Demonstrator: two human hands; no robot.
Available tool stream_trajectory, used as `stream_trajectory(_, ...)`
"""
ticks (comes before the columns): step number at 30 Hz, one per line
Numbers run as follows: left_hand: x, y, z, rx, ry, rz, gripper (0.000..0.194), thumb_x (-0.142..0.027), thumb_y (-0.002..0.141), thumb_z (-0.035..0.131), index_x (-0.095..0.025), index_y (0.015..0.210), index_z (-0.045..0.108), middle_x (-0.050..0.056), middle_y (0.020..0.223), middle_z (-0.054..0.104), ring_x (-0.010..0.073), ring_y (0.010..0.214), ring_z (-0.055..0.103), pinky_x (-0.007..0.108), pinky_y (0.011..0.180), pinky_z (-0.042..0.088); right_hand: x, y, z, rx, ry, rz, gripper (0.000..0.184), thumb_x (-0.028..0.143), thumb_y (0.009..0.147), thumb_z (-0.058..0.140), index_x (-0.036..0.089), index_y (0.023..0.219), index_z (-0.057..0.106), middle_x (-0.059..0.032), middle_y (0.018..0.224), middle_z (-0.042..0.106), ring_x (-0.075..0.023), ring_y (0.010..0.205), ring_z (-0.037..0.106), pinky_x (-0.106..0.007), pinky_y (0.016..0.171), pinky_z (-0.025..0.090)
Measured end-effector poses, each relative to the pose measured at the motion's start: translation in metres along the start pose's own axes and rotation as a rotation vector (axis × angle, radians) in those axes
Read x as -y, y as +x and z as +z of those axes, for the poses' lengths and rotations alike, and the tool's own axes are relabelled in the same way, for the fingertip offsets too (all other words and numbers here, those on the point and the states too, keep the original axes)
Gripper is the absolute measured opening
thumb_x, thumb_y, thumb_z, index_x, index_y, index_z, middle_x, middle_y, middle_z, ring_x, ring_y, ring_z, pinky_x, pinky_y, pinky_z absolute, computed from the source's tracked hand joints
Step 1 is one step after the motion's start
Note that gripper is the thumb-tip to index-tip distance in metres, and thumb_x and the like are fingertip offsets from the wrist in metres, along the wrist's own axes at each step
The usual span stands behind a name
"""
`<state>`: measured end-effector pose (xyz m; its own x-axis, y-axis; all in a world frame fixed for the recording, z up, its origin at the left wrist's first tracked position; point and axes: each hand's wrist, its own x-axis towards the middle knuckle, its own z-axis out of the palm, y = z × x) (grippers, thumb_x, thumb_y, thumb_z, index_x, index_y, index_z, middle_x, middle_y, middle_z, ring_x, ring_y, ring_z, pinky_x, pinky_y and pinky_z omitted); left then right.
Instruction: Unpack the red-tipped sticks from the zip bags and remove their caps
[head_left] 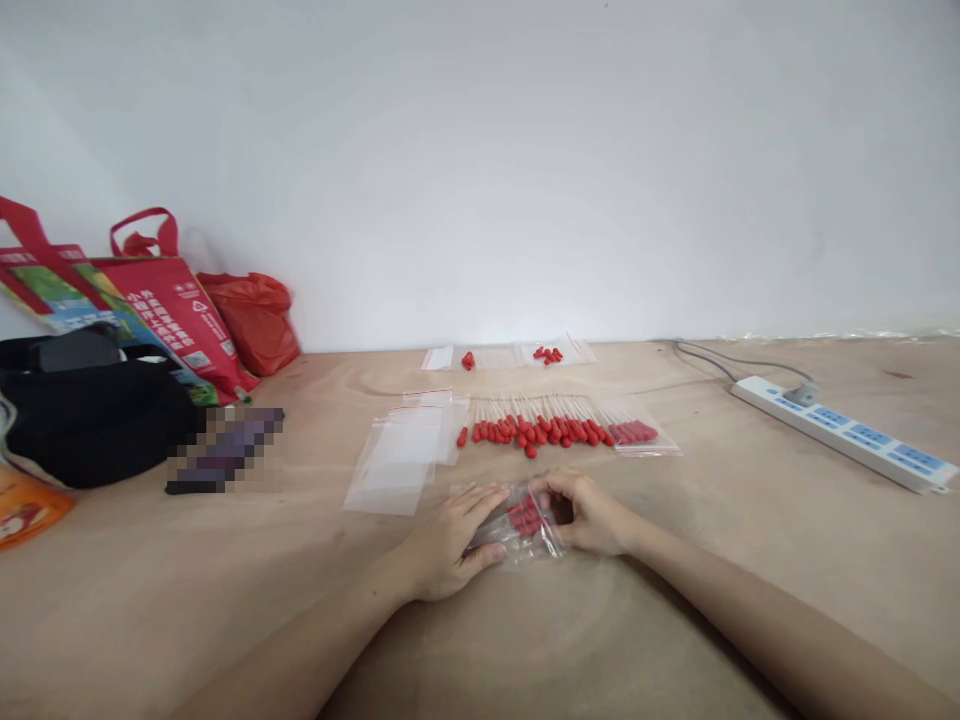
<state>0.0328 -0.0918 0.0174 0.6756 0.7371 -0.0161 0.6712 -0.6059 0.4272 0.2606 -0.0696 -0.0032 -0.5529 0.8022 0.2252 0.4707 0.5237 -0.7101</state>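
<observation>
A clear plastic zip bag (pixel 517 540) with several red pieces (pixel 526 515) inside lies on the table in front of me. My left hand (pixel 457 540) holds its left side, fingers stretched over the top and thumb at the near edge. At the right end, my right hand (pixel 589 512) grips the plastic between thumb and curled fingers. Just beyond is a row of thin pale sticks with red bulb-shaped tips (pixel 529 430). More red-tipped sticks (pixel 634 431) lie in a clear bag at the row's right end. Flat zip bags (pixel 390 465) overlap on the left.
Along the wall are small groups of red pieces (pixel 549 354) on clear bags. A white power strip (pixel 847 432) with a plugged-in cord lies right. On the left stand a red shopping bag (pixel 176 310), a red plastic bag (pixel 251 320), a black bag (pixel 97 420) and a blurred dark object (pixel 229 450).
</observation>
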Motion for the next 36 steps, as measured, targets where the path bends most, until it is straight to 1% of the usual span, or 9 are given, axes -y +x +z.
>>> stream_trajectory(3,0.000,0.000,0.000,0.001,-0.003,0.001,0.055,-0.039,0.084,0.042,-0.018,0.133,0.027,0.011,0.137,0.035,0.0252,0.127,0.029,0.049,0.103,0.025,0.003,0.000,-0.004,0.027,0.013,-0.010,0.022,0.030,0.063,0.067,0.018,0.077,0.055,0.0012,0.071,0.054,-0.0121,0.067,0.047,-0.024,0.061,0.038)
stream_trajectory(5,0.000,0.000,0.000,-0.009,-0.009,-0.001,0.055,-0.039,0.083,0.043,-0.018,0.132,0.028,0.011,0.137,0.035,0.0258,0.126,0.031,0.050,0.103,0.025,0.004,0.000,-0.005,0.024,0.021,0.002,0.023,0.028,0.061,0.068,0.018,0.074,0.052,0.0018,0.071,0.053,-0.0113,0.064,0.046,-0.022,0.058,0.037)
stream_trajectory(8,0.000,-0.001,0.000,-0.019,-0.017,0.003,0.055,-0.037,0.083,0.044,-0.018,0.132,0.029,0.011,0.136,0.036,0.0261,0.126,0.032,0.050,0.103,0.026,0.006,0.000,-0.006,0.005,-0.021,-0.028,0.026,0.025,0.059,0.069,0.018,0.075,0.050,0.0016,0.073,0.053,-0.0128,0.069,0.047,-0.024,0.063,0.037)
stream_trajectory(15,0.000,0.000,-0.001,-0.013,-0.012,0.010,0.055,-0.039,0.084,0.042,-0.015,0.132,0.030,0.013,0.135,0.037,0.0261,0.126,0.031,0.049,0.103,0.025,0.005,-0.001,-0.001,-0.018,0.077,-0.073,0.016,0.026,0.068,0.063,0.018,0.076,0.052,-0.0011,0.079,0.048,-0.0125,0.071,0.047,-0.022,0.061,0.038)
stream_trajectory(20,0.001,0.000,0.000,-0.041,-0.022,0.003,0.053,-0.039,0.084,0.042,-0.018,0.131,0.031,0.011,0.136,0.037,0.0267,0.125,0.032,0.050,0.103,0.025,0.000,-0.001,0.004,-0.025,0.199,0.010,0.020,0.021,0.068,0.062,0.019,0.083,0.048,0.0030,0.069,0.049,-0.0097,0.059,0.045,-0.020,0.055,0.036)
stream_trajectory(22,0.002,0.000,0.001,-0.041,-0.025,0.005,0.053,-0.038,0.084,0.042,-0.018,0.131,0.031,0.011,0.135,0.038,0.0264,0.125,0.032,0.049,0.103,0.025,0.001,0.000,0.003,-0.005,0.162,0.005,0.021,0.022,0.068,0.062,0.018,0.085,0.050,0.0024,0.070,0.052,-0.0107,0.062,0.047,-0.021,0.058,0.037)
stream_trajectory(26,0.002,0.000,0.001,-0.045,-0.016,0.003,0.053,-0.037,0.083,0.043,-0.019,0.132,0.030,0.011,0.136,0.037,0.0258,0.125,0.032,0.048,0.103,0.026,0.006,0.001,0.000,-0.010,0.037,-0.007,0.016,0.025,0.065,0.065,0.018,0.075,0.054,0.0008,0.072,0.054,-0.0121,0.065,0.047,-0.022,0.058,0.036)
stream_trajectory(33,-0.001,0.001,-0.002,-0.023,-0.012,-0.007,0.054,-0.036,0.083,0.044,-0.019,0.132,0.030,0.010,0.137,0.036,0.0247,0.126,0.031,0.046,0.104,0.026,0.005,0.000,-0.003,0.001,0.086,0.012,0.019,0.019,0.057,0.069,0.016,0.064,0.051,0.0051,0.060,0.048,-0.0070,0.054,0.041,-0.019,0.050,0.032)
stream_trajectory(36,-0.002,0.001,-0.002,-0.017,-0.021,-0.016,0.053,-0.037,0.083,0.044,-0.019,0.132,0.031,0.009,0.137,0.035,0.0249,0.126,0.030,0.046,0.103,0.026,-0.001,-0.002,-0.010,0.061,0.169,0.020,0.016,0.021,0.060,0.066,0.016,0.067,0.052,0.0047,0.061,0.049,-0.0063,0.053,0.041,-0.018,0.049,0.033)
